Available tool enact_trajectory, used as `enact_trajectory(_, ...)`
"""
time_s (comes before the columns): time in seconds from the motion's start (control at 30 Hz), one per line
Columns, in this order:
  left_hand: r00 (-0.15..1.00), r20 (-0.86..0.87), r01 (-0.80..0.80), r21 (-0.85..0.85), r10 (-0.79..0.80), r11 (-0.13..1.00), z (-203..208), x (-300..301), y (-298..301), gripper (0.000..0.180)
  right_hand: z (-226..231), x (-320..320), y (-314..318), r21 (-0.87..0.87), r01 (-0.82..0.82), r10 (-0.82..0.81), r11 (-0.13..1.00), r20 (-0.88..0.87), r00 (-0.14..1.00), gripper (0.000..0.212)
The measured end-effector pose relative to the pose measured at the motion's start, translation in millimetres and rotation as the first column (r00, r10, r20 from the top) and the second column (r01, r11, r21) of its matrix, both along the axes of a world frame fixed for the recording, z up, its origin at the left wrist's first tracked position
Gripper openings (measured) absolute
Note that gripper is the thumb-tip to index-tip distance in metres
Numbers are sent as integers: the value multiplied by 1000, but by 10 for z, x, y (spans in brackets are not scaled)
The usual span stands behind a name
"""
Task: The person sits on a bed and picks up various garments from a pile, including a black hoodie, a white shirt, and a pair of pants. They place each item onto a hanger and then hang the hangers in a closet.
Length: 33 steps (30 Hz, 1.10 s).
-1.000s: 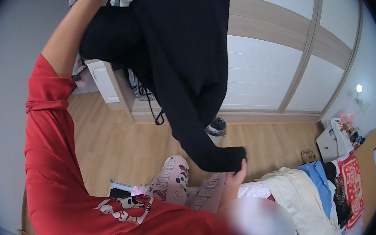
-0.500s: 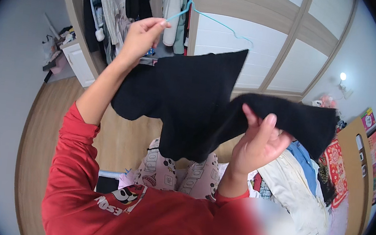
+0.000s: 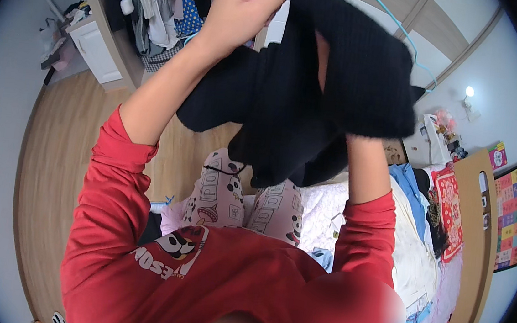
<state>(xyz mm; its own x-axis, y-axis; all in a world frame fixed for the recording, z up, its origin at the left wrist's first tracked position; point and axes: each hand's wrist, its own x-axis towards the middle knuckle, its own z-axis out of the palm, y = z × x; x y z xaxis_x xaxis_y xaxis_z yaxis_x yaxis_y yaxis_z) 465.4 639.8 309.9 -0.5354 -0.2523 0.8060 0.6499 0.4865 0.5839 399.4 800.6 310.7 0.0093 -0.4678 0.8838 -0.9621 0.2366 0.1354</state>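
"Thumb and fingers of the left hand (image 3: 243, 10) are pinched together on one end of the light blue hanger (image 3: 400, 28), high up there."

"Is the cloth caught in that pinch too?"

"Can't tell from where I stand. One edge of the black garment (image 3: 368, 78) comes right up to the fingertips."

"And the right hand (image 3: 321, 64)?"

"Mostly swallowed by the cloth. Its forearm (image 3: 368, 167) goes up under the fabric, and just a strip of skin shows through a gap. How far those fingers are closed, I can't say."

"So where's the garment itself?"

"Held up in the air before the person, bunched and folded, above the patterned trousers (image 3: 216, 201). A black cord (image 3: 224, 172) dangles below it by the left leg, and the hanger's far arm slants past on the right."

"Anything round about?"

"Clothes (image 3: 155, 5) hanging in the wardrobe (image 3: 101, 12) on the left. On the bed (image 3: 447, 288) to the right, a cream cloth (image 3: 414, 235), something blue (image 3: 408, 183) beside it, and a red patterned cloth (image 3: 449, 210)."
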Motion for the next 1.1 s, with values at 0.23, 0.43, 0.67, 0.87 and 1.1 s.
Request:
enact_trajectory(0.23,997,-58,-51,21,53,998,245,152,263,15,226,-518,-480,-15,-260,251,965,321,913,22)
enact_trajectory(0.43,995,84,-55,100,47,994,205,-199,28,18,338,-687,-725,537,-595,-37,598,760,649,32)
enact_trajectory(0.67,999,-1,-54,-143,55,988,-90,-295,-353,21,664,-471,398,-6,-91,91,996,140,986,22)
enact_trajectory(0.87,994,95,-46,-142,60,989,136,-284,-232,17,1159,-374,135,346,-576,-140,740,918,371,26)
enact_trajectory(1.1,867,-301,-458,-163,398,874,163,91,-141,13,1052,-82,-295,319,-214,-141,923,800,583,31)
